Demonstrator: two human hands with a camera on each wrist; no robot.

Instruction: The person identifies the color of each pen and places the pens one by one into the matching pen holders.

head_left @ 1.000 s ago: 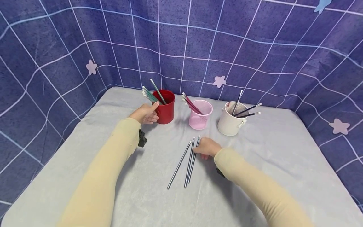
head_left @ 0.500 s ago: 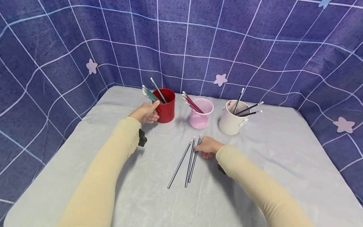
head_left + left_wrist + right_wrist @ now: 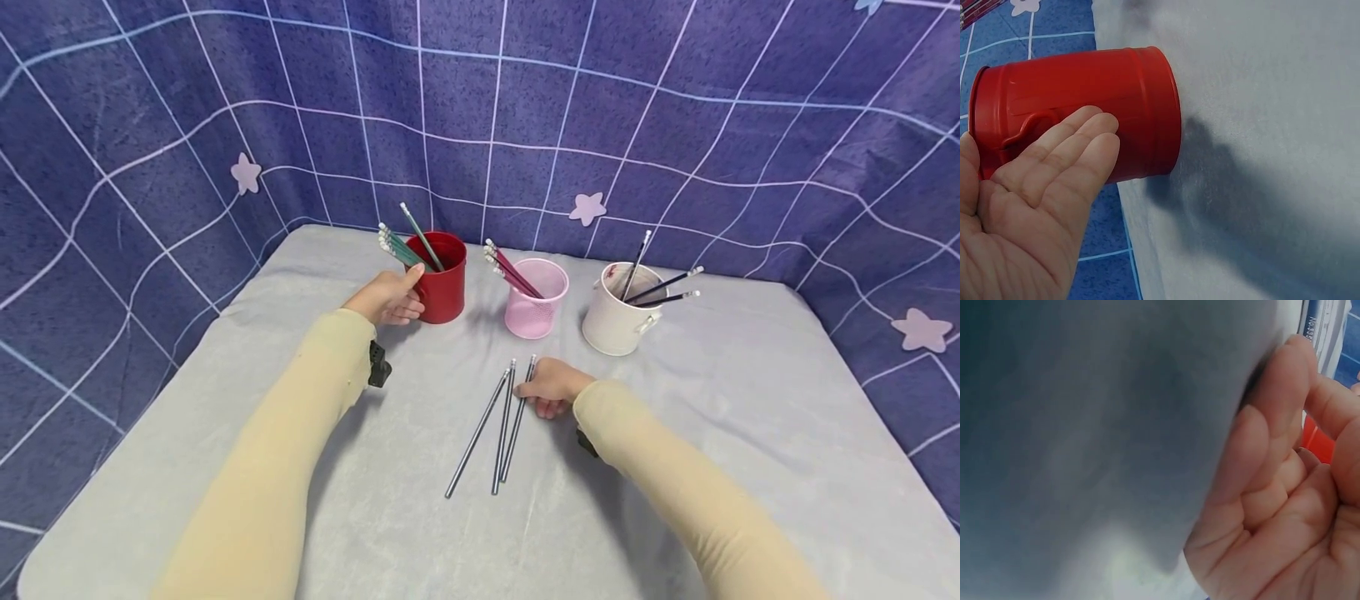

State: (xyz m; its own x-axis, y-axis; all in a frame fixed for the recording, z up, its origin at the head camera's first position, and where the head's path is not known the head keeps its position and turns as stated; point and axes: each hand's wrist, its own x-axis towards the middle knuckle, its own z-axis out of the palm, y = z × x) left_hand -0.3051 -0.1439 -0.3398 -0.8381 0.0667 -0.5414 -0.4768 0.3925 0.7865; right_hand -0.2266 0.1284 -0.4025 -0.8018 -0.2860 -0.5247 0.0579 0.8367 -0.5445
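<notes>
My left hand (image 3: 390, 298) rests on a red metal cup (image 3: 444, 293) holding several green pencils. In the left wrist view its fingers (image 3: 1079, 147) lie nearly straight along the side by the handle, with the thumb at the rim. My right hand (image 3: 551, 387) is at the upper part of a dark pencil (image 3: 517, 437), thumb and index finger pinching it, the others curled. Two more dark pencils lie just left: a middle pencil (image 3: 502, 433) and a left pencil (image 3: 476, 436). In the right wrist view only a bit of the pencil (image 3: 1312, 320) shows past the fingertips.
Behind the loose pencils stands a pink mesh holder (image 3: 528, 317) with several magenta pencils. Right of it is a white bucket (image 3: 613, 327) with three dark pencils leaning in it. A grey cloth (image 3: 390, 508) covers the table; a blue gridded curtain (image 3: 465, 108) hangs behind.
The eraser end of the rightmost loose pencil has shifted slightly right, away from the middle one, along with my right hand. My left hand stays at the red cup.
</notes>
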